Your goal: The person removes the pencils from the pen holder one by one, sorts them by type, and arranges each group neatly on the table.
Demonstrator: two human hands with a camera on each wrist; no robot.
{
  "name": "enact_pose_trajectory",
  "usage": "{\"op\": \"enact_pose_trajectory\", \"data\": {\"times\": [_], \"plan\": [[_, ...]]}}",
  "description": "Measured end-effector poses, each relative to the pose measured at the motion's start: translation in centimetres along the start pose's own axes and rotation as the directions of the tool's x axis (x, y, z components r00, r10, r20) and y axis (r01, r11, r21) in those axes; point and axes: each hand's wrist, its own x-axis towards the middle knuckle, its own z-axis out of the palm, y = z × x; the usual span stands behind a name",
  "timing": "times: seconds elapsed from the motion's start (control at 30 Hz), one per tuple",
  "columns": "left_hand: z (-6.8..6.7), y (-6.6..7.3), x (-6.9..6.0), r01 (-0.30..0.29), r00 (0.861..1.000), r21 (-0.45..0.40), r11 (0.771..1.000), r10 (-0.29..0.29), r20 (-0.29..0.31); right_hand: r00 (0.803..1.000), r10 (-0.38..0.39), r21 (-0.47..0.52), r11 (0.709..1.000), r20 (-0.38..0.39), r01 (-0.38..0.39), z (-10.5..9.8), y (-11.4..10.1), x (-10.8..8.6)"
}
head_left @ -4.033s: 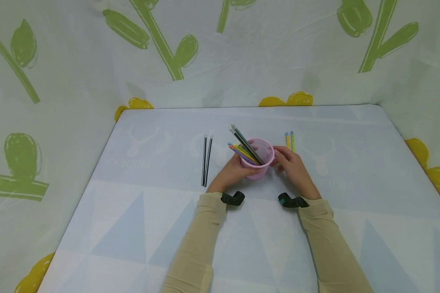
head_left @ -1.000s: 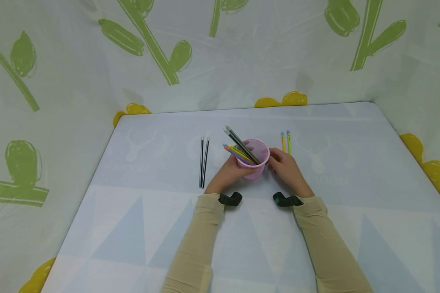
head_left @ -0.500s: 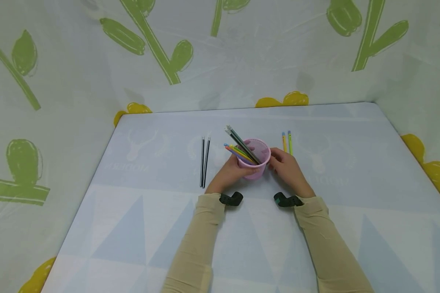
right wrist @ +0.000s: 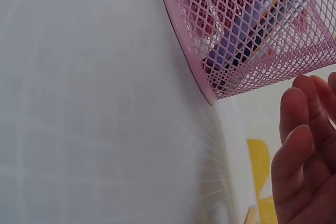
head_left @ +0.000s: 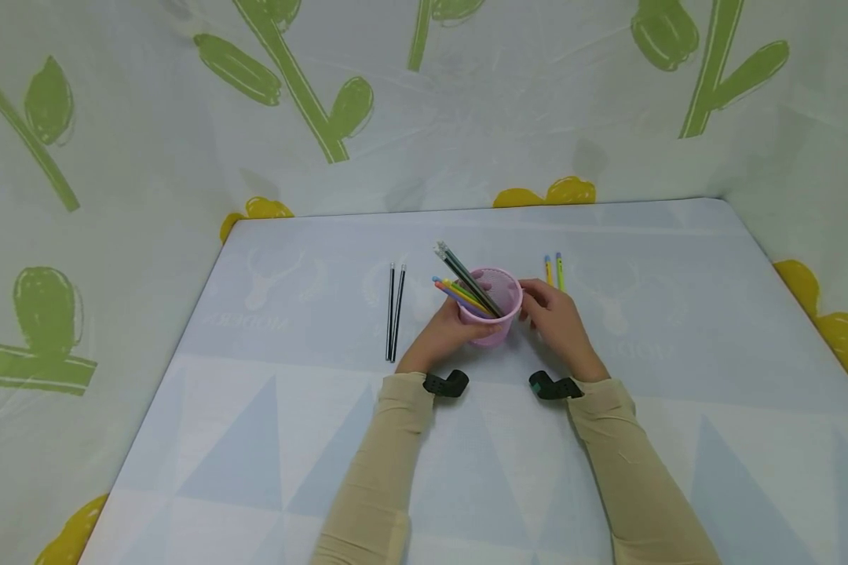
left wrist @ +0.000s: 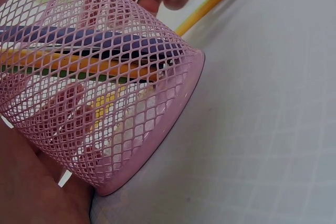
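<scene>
A pink mesh pencil cup [head_left: 493, 337] stands on the table, with several coloured and dark striped pencils [head_left: 466, 271] leaning left inside it. My left hand [head_left: 444, 336] grips its left side, thumb across the front; through the mesh in the left wrist view, fingers [left wrist: 58, 103] show behind the cup. Close to the right side of the rim is my right hand [head_left: 557, 320]. Its fingers [right wrist: 294, 108] are loosely bent and appear to hold nothing in the right wrist view. Whether a fingertip touches the rim is hard to tell.
Two black pencils [head_left: 395, 314] lie side by side left of the cup. Beyond my right hand lie a yellow pencil [head_left: 548, 269] and a green pencil [head_left: 561, 271], partly hidden. The pale patterned table [head_left: 254, 439] meets a leaf-print curtain [head_left: 459, 133] at its back edge.
My right hand has lifted slightly at the cup's right rim within the last half second. The left hand, cup and pencils stay put; the head view has shifted a little.
</scene>
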Motion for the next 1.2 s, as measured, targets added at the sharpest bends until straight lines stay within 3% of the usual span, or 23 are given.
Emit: {"op": "enact_pose_trajectory", "data": {"times": [0.23, 0.4, 0.73, 1.0, 1.13, 1.2], "plan": [[0.0, 0.0, 0.1, 0.0, 1.0, -0.01, 1.0, 0.0, -0.003, 0.997, -0.031, 0.016, 0.999, -0.071, 0.032, 0.0, -0.5, 0.0], [0.1, 0.0, 0.1, 0.004, 1.0, -0.013, 1.0, -0.004, -0.007, 0.984, -0.093, 0.047, 0.994, -0.153, 0.101, 0.0, -0.9, -0.1], [0.1, 0.1, 0.0, 0.006, 1.0, -0.008, 1.0, -0.006, -0.012, 0.929, -0.259, 0.013, 0.962, -0.265, 0.272, 0.1, -2.0, -0.3], [0.1, 0.2, -0.1, 0.011, 1.0, -0.013, 1.0, -0.011, -0.006, 0.898, -0.357, -0.061, 0.933, -0.257, 0.353, 0.5, -3.2, -0.7], [0.1, 0.2, -0.1, 0.006, 1.0, -0.02, 1.0, -0.006, -0.005, 0.865, -0.43, -0.082, 0.902, -0.257, 0.424, 0.6, -3.4, -0.8], [0.1, -0.5, 0.2, -0.004, 1.0, -0.026, 1.0, 0.003, -0.009, 0.848, -0.472, -0.094, 0.881, -0.241, 0.464, 0.6, -3.5, -0.8]]}}
